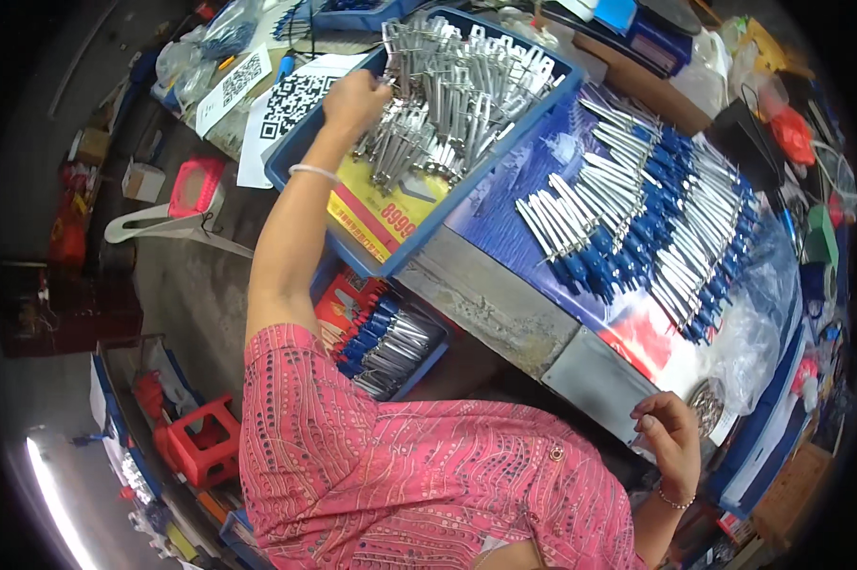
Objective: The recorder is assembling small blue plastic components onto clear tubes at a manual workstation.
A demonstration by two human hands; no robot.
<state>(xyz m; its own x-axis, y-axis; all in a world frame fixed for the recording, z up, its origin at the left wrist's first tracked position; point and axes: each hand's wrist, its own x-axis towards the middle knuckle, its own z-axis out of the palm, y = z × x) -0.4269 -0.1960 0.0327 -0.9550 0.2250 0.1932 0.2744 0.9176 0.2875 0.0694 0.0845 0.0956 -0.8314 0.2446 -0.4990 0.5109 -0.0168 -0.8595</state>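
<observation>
My left hand [354, 104] reaches into a blue tray [411, 255]. Its bent fingers press together at the left edge of a heap of silver metal rods [466, 90], and the fingertips are partly hidden. Yellow and red printed card [376, 214] shows on the tray's bottom. At the lower right, my right hand [670, 437] is held beside the table's near edge, thumb and fingers curled toward each other. Whatever lies between them is too small to make out. Beside that hand is a round dish of small metal parts [706, 407]. Rows of blue-and-silver rod assemblies [628, 204] lie on the table.
A lower blue bin [423, 369] holds more blue-and-silver assemblies, close to my body. Printed sheets [291, 109] lie left of the tray. Clear plastic bags [756, 328] lie on the table's right side. On the floor at left are a red stool [203, 442] and a white-framed chair [177, 223].
</observation>
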